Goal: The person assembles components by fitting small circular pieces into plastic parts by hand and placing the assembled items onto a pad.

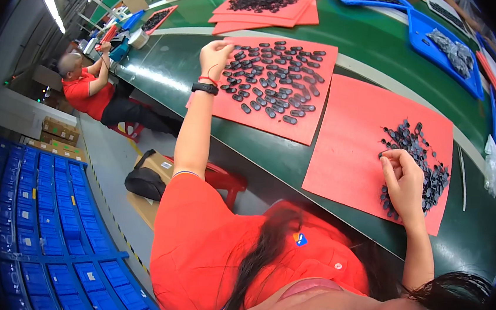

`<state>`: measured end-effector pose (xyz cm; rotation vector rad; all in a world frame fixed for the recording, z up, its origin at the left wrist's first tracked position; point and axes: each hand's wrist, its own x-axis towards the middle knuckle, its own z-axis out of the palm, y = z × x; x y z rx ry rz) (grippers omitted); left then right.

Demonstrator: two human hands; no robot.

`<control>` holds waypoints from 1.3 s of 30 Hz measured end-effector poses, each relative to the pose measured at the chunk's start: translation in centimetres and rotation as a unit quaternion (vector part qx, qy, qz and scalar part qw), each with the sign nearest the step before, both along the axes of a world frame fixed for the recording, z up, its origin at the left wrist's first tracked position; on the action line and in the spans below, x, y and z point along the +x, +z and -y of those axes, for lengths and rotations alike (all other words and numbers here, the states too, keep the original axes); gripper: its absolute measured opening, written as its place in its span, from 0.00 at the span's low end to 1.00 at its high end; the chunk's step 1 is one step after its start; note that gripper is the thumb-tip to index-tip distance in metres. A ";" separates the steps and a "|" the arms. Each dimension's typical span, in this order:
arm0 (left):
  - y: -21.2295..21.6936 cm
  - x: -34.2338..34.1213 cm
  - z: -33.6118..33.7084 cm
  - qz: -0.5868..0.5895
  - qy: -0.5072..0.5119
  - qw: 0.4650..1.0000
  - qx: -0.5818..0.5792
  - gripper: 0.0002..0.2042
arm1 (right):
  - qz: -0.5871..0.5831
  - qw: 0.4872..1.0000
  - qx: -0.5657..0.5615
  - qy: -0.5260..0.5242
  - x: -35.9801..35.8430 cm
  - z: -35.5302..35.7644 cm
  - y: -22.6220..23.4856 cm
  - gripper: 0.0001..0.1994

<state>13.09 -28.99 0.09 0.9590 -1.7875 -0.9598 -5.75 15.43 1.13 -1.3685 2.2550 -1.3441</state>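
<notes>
right hand (402, 179) pinching one dark piece at loose heap (420, 170); left hand (214, 52) curled, pinch unclear, beside spread pieces (275, 78); risk: nudging scatters heap.

**Red sheets, dark parts, green belt**

The conveyor belt (167, 68) is deep green with a pale grey strip along its far side. On it lie coral-red sheets: one (275, 113) near the belt's near edge carries glossy black oval parts (275, 78) spread in loose rows; another red sheet (348, 158) to its right bears a heap of dark grey-black parts (429, 171). A further red stack (260, 15) at the far edge holds a black pile. Trays (423, 37) toward the far right corner are bright blue. The left hand (215, 52) wears a black watch (205, 88) and a thin red cord at the wrist. The person's shirt is orange-red. Floor bins (48, 214) are blue.
</notes>
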 end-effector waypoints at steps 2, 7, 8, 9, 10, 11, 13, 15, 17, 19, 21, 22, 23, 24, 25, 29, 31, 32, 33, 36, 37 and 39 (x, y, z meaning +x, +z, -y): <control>-2.3 2.5 3.5 0.058 0.042 0.997 -0.026 0.10 | -0.049 0.999 -0.001 0.005 0.1 -0.1 0.2 0.04; -3.4 3.2 4.3 0.131 0.115 0.981 -0.090 0.13 | -0.206 0.978 0.022 -0.036 -0.8 0.1 -0.1 0.06; -3.1 2.7 3.9 0.139 0.130 0.975 -0.117 0.12 | -0.245 0.967 0.040 -0.049 -0.9 0.3 -0.1 0.07; -2.4 1.9 3.1 0.148 0.146 0.968 -0.144 0.12 | -0.249 0.967 0.034 -0.047 -0.9 0.6 -0.1 0.07; -1.0 0.4 1.1 0.074 0.062 0.989 -0.115 0.11 | -0.234 0.969 0.057 -0.051 -0.9 0.7 0.0 0.07; 1.0 -1.2 -1.8 0.001 -0.025 0.996 -0.086 0.09 | -0.217 0.971 0.079 -0.057 -1.0 0.7 -0.1 0.08; 7.5 -3.2 -11.0 -0.100 -0.150 0.977 -0.114 0.05 | -0.229 0.969 0.049 -0.076 -1.2 -0.6 -0.4 0.07; 12.3 -1.7 -18.0 -0.122 -0.146 0.868 -0.458 0.05 | -0.223 0.972 0.041 -0.063 -1.5 -0.5 -0.7 0.07; 11.1 4.5 -23.0 -0.225 -0.067 0.739 -0.632 0.07 | -0.216 0.973 0.033 -0.078 -1.3 -0.5 0.1 0.07; 12.9 3.2 -26.8 -0.495 -0.189 0.506 -0.681 0.09 | -0.223 0.971 0.049 -0.069 -1.7 -0.1 -0.5 0.08; 13.8 3.0 -27.3 -0.495 -0.194 0.504 -0.681 0.09 | -0.228 0.972 0.030 -0.041 -1.9 0.5 -0.7 0.08; 14.2 2.8 -27.7 -0.501 -0.197 0.501 -0.678 0.09 | -0.219 0.975 0.027 -0.040 -1.7 0.8 -0.7 0.08; 14.2 2.4 -27.9 -0.518 -0.199 0.495 -0.669 0.09 | -0.214 0.975 0.031 -0.049 -1.8 0.4 -0.6 0.07; 14.1 2.1 -28.2 -0.534 -0.201 0.489 -0.659 0.09 | -0.214 0.975 0.036 -0.052 -1.8 0.2 -0.7 0.07; 14.0 1.7 -28.5 -0.550 -0.201 0.484 -0.650 0.09 | -0.205 0.977 0.030 -0.054 -2.0 0.0 -0.7 0.07; 14.4 1.6 -29.4 -0.598 -0.200 0.467 -0.620 0.09 | -0.181 0.982 0.039 -0.043 -1.7 -0.1 -0.5 0.07; 14.6 1.4 -29.6 -0.622 -0.200 0.457 -0.604 0.09 | -0.195 0.980 0.023 -0.041 -1.8 -0.2 -0.6 0.07; 14.6 1.4 -29.8 -0.632 -0.198 0.453 -0.598 0.09 | -0.178 0.983 0.016 -0.035 -1.8 0.0 -0.6 0.07; 14.6 1.3 -30.0 -0.641 -0.197 0.448 -0.591 0.09 | -0.161 0.986 0.010 -0.031 -1.8 0.1 -0.6 0.07; 14.6 1.0 -30.5 -0.674 -0.195 0.430 -0.568 0.08 | -0.162 0.986 0.003 -0.025 -1.8 0.1 -0.5 0.06; 14.7 0.9 -30.7 -0.685 -0.195 0.423 -0.560 0.08 | -0.168 0.985 0.005 -0.026 -1.8 -0.1 -0.4 0.06; 14.7 0.4 -31.0 -0.706 -0.195 0.406 -0.546 0.08 | -0.173 0.985 0.004 -0.019 -2.0 -0.2 -0.5 0.06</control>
